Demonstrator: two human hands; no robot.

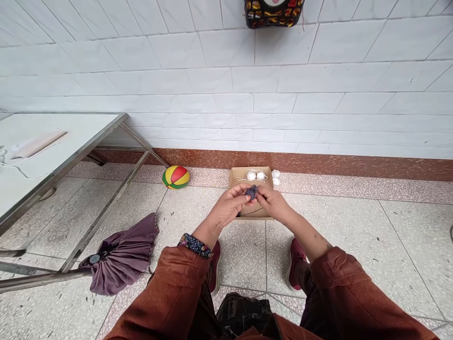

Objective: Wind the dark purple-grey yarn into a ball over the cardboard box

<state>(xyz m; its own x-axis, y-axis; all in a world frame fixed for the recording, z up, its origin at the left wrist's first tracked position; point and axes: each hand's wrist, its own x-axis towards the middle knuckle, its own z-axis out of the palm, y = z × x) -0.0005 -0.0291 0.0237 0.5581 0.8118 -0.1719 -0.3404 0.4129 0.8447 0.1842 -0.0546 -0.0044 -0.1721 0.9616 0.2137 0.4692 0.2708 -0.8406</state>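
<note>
A small ball of dark grey-blue yarn (251,192) is held between my two hands, over a shallow cardboard box (234,175) on the floor. The fingers of my left hand (236,200) close round its left side. From the right, my right hand (271,202) pinches at its edge, perhaps on a strand too fine to make out. At the back of the box lie two white yarn balls (255,175) with loose strands. More white balls (276,177) sit just outside the box's right side. A dark strand crosses the box's floor below my hands.
A multicoloured ball (176,177) rests by the wall on the left. Nearer me, a purple folded umbrella (123,255) lies beside the metal-framed table (63,156). My shoes (296,264) stand either side of the box's near end. A black patterned object (274,14) is high on the wall.
</note>
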